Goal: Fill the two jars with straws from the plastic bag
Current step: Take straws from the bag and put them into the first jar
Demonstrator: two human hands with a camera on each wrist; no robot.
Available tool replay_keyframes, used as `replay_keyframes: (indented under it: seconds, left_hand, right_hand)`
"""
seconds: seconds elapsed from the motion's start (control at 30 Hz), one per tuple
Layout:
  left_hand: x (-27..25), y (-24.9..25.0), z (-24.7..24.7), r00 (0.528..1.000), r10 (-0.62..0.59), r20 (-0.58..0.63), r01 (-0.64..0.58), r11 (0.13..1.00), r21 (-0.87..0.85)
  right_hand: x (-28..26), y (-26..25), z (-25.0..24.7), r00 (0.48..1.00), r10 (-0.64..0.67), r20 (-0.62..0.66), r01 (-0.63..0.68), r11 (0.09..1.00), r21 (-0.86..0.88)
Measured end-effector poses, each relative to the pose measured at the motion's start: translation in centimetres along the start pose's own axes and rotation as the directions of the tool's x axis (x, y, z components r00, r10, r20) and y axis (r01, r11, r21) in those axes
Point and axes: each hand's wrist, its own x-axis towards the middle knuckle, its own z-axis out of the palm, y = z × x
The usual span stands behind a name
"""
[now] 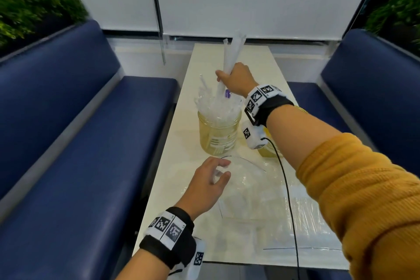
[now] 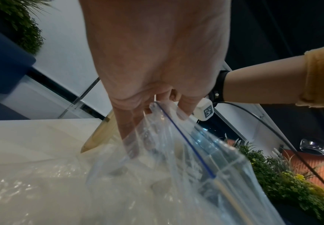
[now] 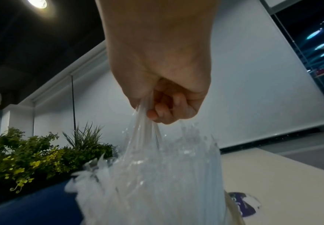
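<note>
My right hand [image 1: 223, 76] grips a bundle of clear wrapped straws [image 1: 231, 52] and holds it upright over the left jar [image 1: 218, 138], which is packed with straws. In the right wrist view its fingers [image 3: 163, 109] curl round the bundle [image 3: 138, 137] above the jar's straws [image 3: 157, 182]. The second jar [image 1: 268, 151] is mostly hidden behind my right wrist. The clear plastic bag [image 1: 261, 200] lies flat on the near half of the table. My left hand [image 1: 223, 169] is at its mouth; its fingers [image 2: 184, 106] pinch the blue-lined rim of the bag [image 2: 186, 167] and lift it.
The narrow cream table [image 1: 250, 57] runs between two blue benches [image 1: 79, 143] [image 1: 363, 75]. A black cable [image 1: 288, 200] from my right wrist crosses the bag. A small purple label [image 3: 242, 204] lies on the table beyond the left jar. Plants line both bench backs.
</note>
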Motion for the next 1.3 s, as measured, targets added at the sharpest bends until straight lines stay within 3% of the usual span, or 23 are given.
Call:
replay_keyframes:
  seconds: [0.17, 0.27, 0.37, 0.47, 0.57, 0.7, 0.77, 0.83, 0.9, 0.93, 0.97, 1.0, 1.07, 1.1, 1.17, 1.27, 1.3]
  left_hand:
    - [0.1, -0.2, 0.0, 1.0, -0.005, 0.013, 0.005, 1.0, 0.013]
    - [0.3, 0.1, 0.1, 0.999, -0.015, 0.033, 0.014, 1.0, 0.02]
    - [0.4, 0.5, 0.1, 0.997, -0.012, 0.081, 0.012, 1.0, -0.003]
    - [0.4, 0.8, -0.3, 0.997, 0.066, 0.041, -0.065, 0.998, -0.012]
    - [0.7, 0.9, -0.8, 0.993, 0.114, -0.008, -0.114, 0.993, -0.007]
    - [1.1, 1.0, -0.7, 0.993, 0.118, -0.01, -0.119, 0.993, -0.018]
    - [1.1, 1.2, -0.6, 0.996, 0.092, 0.006, -0.092, 0.995, -0.03]
    - [1.2, 1.2, -0.3, 0.997, 0.074, 0.025, -0.072, 0.996, -0.044]
    - [1.2, 1.2, -0.1, 0.997, 0.059, 0.043, -0.056, 0.996, -0.067]
    - [1.2, 1.1, -0.1, 0.997, 0.055, 0.048, -0.051, 0.996, -0.072]
    - [1.3, 1.1, 0.0, 0.997, 0.051, 0.052, -0.047, 0.996, -0.073]
    - [1.3, 1.1, 0.0, 0.997, 0.049, 0.057, -0.045, 0.996, -0.071]
    - [1.3, 1.1, -0.1, 0.997, 0.048, 0.06, -0.044, 0.997, -0.066]
    - [1.3, 1.1, -0.2, 0.997, 0.047, 0.06, -0.043, 0.997, -0.066]
    - [1.3, 1.0, -0.3, 0.998, 0.042, 0.055, -0.038, 0.997, -0.066]
    - [1.3, 0.7, -0.4, 0.998, 0.031, 0.057, -0.027, 0.997, -0.068]
    - [1.3, 0.7, -0.4, 0.998, 0.028, 0.063, -0.024, 0.998, -0.066]
  right_hand:
    - [1.4, -1.7, -2.9, 0.975, -0.108, -0.192, 0.109, 0.994, -0.003]
    - [1.6, -1.7, -2.7, 0.991, -0.122, -0.052, 0.114, 0.985, -0.133]
    - [0.9, 0.0, -0.1, 0.991, -0.037, 0.127, 0.072, 0.955, -0.286]
    - [-0.1, 1.9, 2.0, 0.981, 0.011, 0.192, 0.062, 0.927, -0.371]
    - [-0.7, 1.9, 1.9, 0.991, -0.014, 0.136, 0.06, 0.939, -0.339]
    - [-1.2, 0.3, -0.2, 0.981, -0.171, -0.091, 0.162, 0.982, -0.093]
    - [-1.5, -1.0, -1.0, 0.911, -0.338, -0.236, 0.349, 0.937, 0.005]
    - [-1.4, -2.1, -1.2, 0.773, -0.524, -0.358, 0.552, 0.833, -0.027]
    - [-0.9, -2.7, -0.6, 0.66, -0.666, -0.347, 0.646, 0.739, -0.192]
    - [-0.6, -2.8, -0.1, 0.644, -0.705, -0.296, 0.649, 0.709, -0.275]
    - [-0.4, -2.4, 0.5, 0.667, -0.714, -0.212, 0.636, 0.694, -0.337]
    - [-0.3, -1.7, 1.2, 0.723, -0.683, -0.105, 0.605, 0.699, -0.382]
    - [-0.6, 0.1, 2.6, 0.829, -0.545, 0.126, 0.536, 0.709, -0.457]
    - [-0.9, 1.1, 3.1, 0.846, -0.491, 0.208, 0.527, 0.706, -0.473]
    - [-1.3, 2.1, 3.5, 0.857, -0.477, 0.196, 0.51, 0.73, -0.455]
    - [-0.7, 1.4, 3.0, 0.855, -0.515, -0.059, 0.449, 0.793, -0.412]
    - [-0.5, 0.9, 2.8, 0.837, -0.542, -0.077, 0.472, 0.785, -0.402]
